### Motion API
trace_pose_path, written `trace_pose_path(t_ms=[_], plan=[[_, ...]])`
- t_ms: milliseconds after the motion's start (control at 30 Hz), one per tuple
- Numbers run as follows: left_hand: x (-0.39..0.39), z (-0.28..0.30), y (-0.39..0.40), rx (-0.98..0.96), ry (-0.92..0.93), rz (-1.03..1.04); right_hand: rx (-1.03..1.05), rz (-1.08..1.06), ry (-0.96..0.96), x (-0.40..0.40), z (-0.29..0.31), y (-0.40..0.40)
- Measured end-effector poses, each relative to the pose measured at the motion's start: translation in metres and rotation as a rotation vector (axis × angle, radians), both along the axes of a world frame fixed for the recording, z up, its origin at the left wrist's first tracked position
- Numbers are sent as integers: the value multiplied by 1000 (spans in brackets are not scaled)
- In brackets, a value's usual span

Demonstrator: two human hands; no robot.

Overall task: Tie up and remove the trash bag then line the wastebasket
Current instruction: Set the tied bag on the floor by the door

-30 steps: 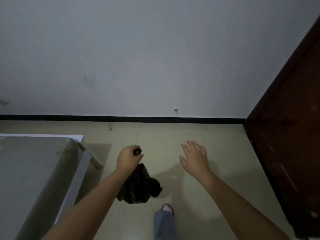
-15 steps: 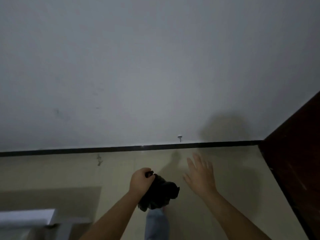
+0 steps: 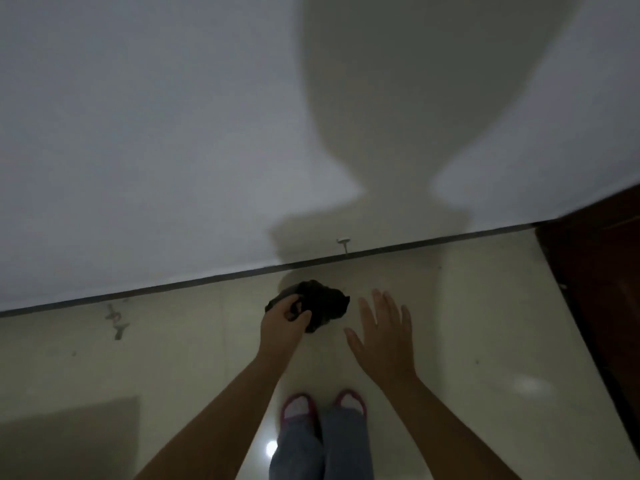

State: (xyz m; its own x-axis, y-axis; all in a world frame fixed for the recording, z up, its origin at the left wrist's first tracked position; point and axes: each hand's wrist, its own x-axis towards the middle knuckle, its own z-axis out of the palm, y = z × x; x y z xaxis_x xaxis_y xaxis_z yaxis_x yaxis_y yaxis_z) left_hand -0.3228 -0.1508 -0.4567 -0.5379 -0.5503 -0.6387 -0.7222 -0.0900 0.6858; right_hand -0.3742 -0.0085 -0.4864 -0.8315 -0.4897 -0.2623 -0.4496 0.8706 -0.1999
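A small black trash bag (image 3: 323, 304), tied into a crumpled bundle, sits low near the floor close to the black baseboard. My left hand (image 3: 284, 322) is closed around its top at the near left side. My right hand (image 3: 384, 336) hovers just right of the bag, palm down, fingers spread, holding nothing. No wastebasket is in view.
A white wall (image 3: 173, 150) with a dark baseboard (image 3: 207, 280) runs across ahead, with a small peg (image 3: 344, 244) in it. A dark wooden door (image 3: 595, 289) stands at the right. My feet in pink slippers (image 3: 323, 407) stand on the pale tiled floor (image 3: 485, 323). My shadow falls on the wall.
The view has tipped toward the wall and floor as I stepped closer. The grey table at the left has left the view. The bag in my left hand has gone forward and down toward the baseboard.
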Motion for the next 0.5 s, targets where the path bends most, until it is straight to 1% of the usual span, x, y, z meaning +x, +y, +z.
trace_pose_path(t_ms=[67,133,233,300,367,500], plan=[[-23,-28,-9,-15,20,42,14,6,-5,-17,-33,-9],[-38,-47,-18,-42,40,75,31,9,-12,-30,-55,-15],[-53,-69,-33,-102,25,31,56,22,-13,-45,-75,-20],[-57,-79,-39,-125,-34,-69,55,49,-17,-49,-81,-21],[-63,-83,-39,-155,-102,-211,64,53,-57,-54,-81,-21],[-75,-70,-28,-263,-174,-450,62,-18,-115,-63,-62,-17]])
